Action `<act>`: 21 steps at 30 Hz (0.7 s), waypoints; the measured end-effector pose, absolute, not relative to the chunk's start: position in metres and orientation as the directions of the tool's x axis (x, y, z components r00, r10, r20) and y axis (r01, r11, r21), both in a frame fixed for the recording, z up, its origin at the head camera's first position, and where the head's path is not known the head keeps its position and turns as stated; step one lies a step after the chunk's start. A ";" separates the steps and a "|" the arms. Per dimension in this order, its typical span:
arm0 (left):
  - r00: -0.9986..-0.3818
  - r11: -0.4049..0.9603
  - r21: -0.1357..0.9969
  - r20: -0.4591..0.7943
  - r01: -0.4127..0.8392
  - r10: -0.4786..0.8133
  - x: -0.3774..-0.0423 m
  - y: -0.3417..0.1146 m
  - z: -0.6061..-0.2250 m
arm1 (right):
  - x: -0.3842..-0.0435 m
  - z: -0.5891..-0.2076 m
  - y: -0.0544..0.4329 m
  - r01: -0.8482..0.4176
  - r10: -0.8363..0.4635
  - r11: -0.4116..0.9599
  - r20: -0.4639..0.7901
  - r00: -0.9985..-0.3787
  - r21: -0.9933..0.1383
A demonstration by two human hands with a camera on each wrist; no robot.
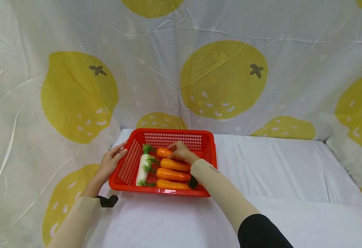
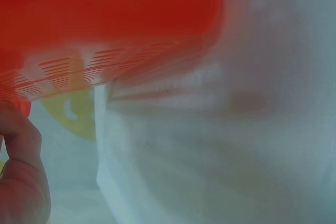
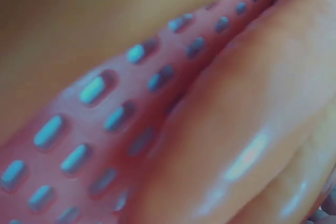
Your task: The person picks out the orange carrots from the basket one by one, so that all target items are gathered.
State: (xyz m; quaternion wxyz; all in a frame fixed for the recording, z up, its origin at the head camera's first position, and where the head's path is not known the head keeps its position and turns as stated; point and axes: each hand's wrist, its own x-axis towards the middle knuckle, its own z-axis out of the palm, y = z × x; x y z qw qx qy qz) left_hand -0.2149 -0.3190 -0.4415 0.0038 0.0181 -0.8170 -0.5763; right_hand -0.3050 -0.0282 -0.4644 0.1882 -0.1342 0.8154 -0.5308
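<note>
My left hand holds the left rim of a red slotted plastic basket, thumb over the edge. In the left wrist view the hand is partly visible beside the slotted wall. Reaching into the basket, my right hand grips the farthest orange carrot with thumb and fingers. Several more carrots lie side by side nearer to me, their green tufts pointing left. A white radish lies crosswise along the left, leaves away from me. The right wrist view shows orange carrots close up.
The basket stands on a table with a white cloth. Behind and to the left hangs a pale sheet printed with yellow lemons. My right forearm crosses the basket's right front corner.
</note>
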 end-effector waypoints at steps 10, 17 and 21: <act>-0.999 0.320 0.947 -0.019 -0.026 -0.025 -0.217 -0.321 -0.445 | -0.297 -0.454 -0.017 0.176 -0.447 0.239 -0.269 -0.853 -0.955; -0.999 0.311 0.950 -0.006 -0.016 -0.031 -0.221 -0.324 -0.452 | -0.306 -0.437 -0.026 -0.024 -0.452 0.398 -0.173 -0.875 -0.917; -0.999 0.304 0.952 -0.018 -0.028 -0.035 -0.223 -0.323 -0.453 | -0.308 -0.424 -0.024 -0.079 -0.489 0.433 -0.161 -0.857 -0.898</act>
